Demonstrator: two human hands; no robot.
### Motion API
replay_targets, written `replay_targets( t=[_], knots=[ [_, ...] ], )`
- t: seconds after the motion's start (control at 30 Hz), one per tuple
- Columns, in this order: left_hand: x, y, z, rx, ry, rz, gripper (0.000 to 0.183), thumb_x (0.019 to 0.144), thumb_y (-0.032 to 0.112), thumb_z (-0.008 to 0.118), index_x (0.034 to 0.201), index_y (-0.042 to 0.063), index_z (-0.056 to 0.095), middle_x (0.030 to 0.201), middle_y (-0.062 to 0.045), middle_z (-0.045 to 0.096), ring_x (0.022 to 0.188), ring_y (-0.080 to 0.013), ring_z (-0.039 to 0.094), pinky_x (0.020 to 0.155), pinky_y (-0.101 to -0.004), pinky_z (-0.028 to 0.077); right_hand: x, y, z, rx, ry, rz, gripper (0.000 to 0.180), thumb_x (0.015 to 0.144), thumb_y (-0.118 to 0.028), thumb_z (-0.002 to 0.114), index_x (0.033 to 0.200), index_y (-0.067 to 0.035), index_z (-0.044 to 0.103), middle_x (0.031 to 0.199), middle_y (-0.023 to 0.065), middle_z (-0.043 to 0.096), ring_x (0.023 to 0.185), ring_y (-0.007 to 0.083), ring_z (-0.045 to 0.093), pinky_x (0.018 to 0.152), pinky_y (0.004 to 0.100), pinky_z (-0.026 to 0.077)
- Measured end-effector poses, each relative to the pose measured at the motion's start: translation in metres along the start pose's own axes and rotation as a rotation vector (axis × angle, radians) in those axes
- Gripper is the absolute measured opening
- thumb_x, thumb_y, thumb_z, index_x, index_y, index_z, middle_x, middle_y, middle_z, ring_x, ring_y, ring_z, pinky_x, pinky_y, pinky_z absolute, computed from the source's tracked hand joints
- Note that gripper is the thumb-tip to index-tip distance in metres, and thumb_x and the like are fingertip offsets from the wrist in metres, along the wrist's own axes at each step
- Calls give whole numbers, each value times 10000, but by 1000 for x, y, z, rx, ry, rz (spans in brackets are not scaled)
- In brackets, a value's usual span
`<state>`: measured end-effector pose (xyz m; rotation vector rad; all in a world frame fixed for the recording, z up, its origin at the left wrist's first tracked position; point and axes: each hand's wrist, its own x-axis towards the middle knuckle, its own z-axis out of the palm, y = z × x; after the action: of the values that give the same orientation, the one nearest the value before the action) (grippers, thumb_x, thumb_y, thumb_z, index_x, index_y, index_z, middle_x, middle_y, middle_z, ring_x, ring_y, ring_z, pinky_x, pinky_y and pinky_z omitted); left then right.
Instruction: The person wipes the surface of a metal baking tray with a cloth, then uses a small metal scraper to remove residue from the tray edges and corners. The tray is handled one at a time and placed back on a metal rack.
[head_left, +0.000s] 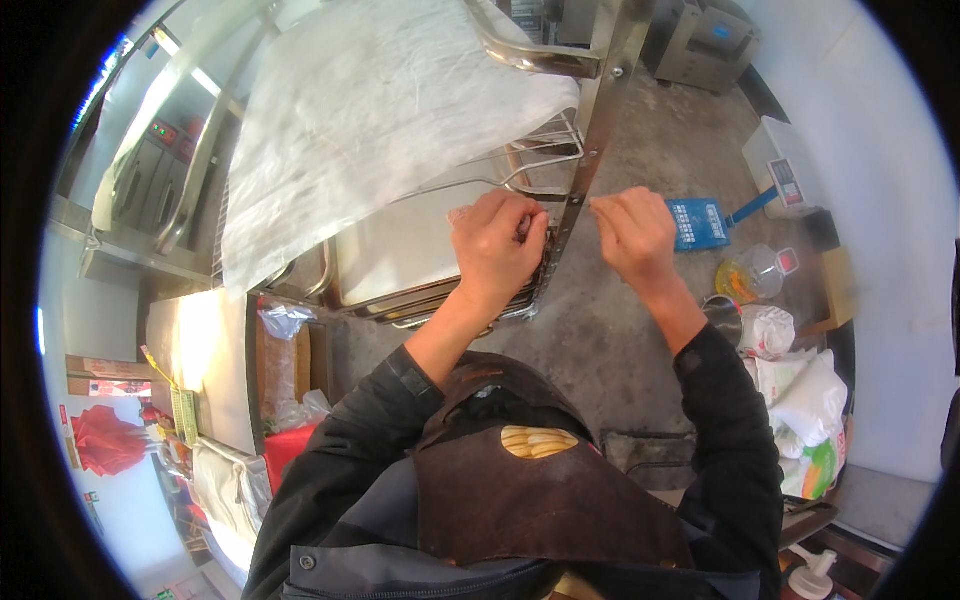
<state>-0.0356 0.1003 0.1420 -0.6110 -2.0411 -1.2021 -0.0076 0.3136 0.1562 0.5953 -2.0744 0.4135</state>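
Observation:
My left hand (495, 251) is curled around a small pinkish, rough-textured piece (459, 216), perhaps a cloth, which shows past the knuckles and inside the fist. It is above the front corner of a metal tray rack (592, 150). To its right, my right hand (637, 232) hangs in the air beyond the rack's upright, thumb and fingertips pinched together. Whether anything thin is between them I cannot tell. A thin white sheet (390, 112) drapes over a wire shelf (551, 146) of the rack. Pale trays (397, 247) are stacked below it.
On the concrete floor to the right are a blue dustpan-like tool (697, 225), a white bin (784, 169), a plastic jug of yellow liquid (757, 271) and white sacks (806, 397). A metal machine (705, 45) stands farther off. A metal-topped table (202, 360) is at left.

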Motion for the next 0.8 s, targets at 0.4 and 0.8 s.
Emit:
replay_targets(
  t=[0.4, 0.8],
  knots=[
    [6, 4, 1, 18, 10, 88, 175, 766, 19, 865, 824, 95, 718, 791, -24, 679, 655, -199, 653, 595, -334, 463, 0, -1, 0, -32, 28, -1, 188, 754, 12, 810, 916, -65, 750, 810, 50, 661, 731, 273, 649, 636, 392, 477],
    [-5, -9, 2, 66, -60, 144, 171, 769, 24, 862, 838, 96, 723, 807, -28, 683, 678, -215, 659, 598, -349, 484, -20, 2, 13, -64, 26, -21, 131, 801, -17, 807, 870, -87, 720, 786, 24, 578, 713, 229, 609, 620, 371, 446]
  ],
)
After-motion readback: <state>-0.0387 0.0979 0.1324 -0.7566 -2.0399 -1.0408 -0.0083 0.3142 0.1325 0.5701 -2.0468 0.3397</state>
